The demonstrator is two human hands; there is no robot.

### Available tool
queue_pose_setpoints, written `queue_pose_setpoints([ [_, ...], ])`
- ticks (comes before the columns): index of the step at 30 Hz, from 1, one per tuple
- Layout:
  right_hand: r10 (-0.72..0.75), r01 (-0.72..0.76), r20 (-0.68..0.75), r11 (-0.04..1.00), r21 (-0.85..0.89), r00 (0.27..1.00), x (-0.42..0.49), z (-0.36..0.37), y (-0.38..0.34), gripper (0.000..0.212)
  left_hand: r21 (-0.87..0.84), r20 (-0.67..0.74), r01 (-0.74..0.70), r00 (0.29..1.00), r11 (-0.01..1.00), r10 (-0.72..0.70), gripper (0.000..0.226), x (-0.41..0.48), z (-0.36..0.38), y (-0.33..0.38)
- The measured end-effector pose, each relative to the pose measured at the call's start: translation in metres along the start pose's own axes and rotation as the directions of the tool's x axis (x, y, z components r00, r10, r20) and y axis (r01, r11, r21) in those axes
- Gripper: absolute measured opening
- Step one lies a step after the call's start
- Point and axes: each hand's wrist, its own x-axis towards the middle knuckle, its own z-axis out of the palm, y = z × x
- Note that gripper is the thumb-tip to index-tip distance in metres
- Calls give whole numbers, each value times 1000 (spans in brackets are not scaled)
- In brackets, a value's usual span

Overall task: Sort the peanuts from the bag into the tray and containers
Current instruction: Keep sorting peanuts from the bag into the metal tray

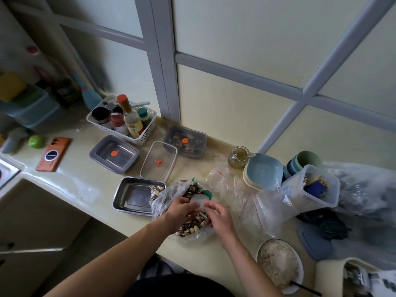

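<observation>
At the near edge of the counter (90,181), we have the steel tray (132,196) on the left, mostly bare, with the bag of peanuts (188,229) leaning over its right end. Our left hand (182,211) reaches into the bag's mouth with its fingers bent. The blur keeps us from telling whether they close on peanuts or on plastic. Our right hand (218,215) sits just beside it, fingers curled on the bag's clear plastic at its right side. The peanuts, striped dark and pale, lie inside the bag under both hands.

We judge the sorting to be barely begun: the bag is being opened or held wide. Next we need a steady hold on the loose plastic while a handful goes left into the tray without spilling.

Along the counter from the left lie an orange phone (53,154) and a lime (36,141). Then come a white basket (147,133) of bottles, a lidded steel container (114,154), a loose clear lid (159,161) and a filled lidded container (185,141). Right of the bag lie empty zip bags (225,181), a glass jar (238,157), stacked blue plates (263,172) and a clear plastic tub (310,187). A white bowl (278,264) stands nearest us. Frosted window panes in pale frames rise behind.
</observation>
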Motion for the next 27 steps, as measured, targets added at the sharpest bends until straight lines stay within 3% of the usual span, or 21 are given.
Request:
queue_pose_setpoints([
  [2, 20, -20, -4, 999, 33, 1000, -3, 4, 1, 22, 20, -7, -3, 1000, 1000, 4, 10, -2, 0, -5],
  [4, -2, 2, -6, 1000, 9, 1000, -5, 8, 4, 22, 3, -48, -16, 999, 1000, 16, 14, -1, -3, -11],
  [9, -229, 190, -112, 940, -284, 967, -10, 7, 3, 18, 143, -142, -107, 982, 984, 127, 31, -4, -3, -14],
  [13, -237, 247, 71, 905, -345, 969, -10, 9, -4, 11, 315, -103, -178, 970, 932, 220, 35, -12, -3, -11],
  [16, -211, 236, 104, 886, -399, 972, -10, 10, -3, 12, 362, -77, -198, 968, 911, 241, 38, -16, -2, -8],
  [19, -200, 212, 74, 866, -454, 977, -12, 12, -4, 11, 428, -60, -197, 968, 882, 245, 40, -19, -3, -7],
  [25, -252, 165, -122, 862, -480, 960, -18, 17, -3, 5, 629, -129, -168, 940, 759, 315, 28, -24, 0, -11],
  [27, -261, 175, -114, 856, -487, 959, -19, 18, -4, 5, 671, -149, -162, 927, 723, 345, 24, -25, 3, -10],
])
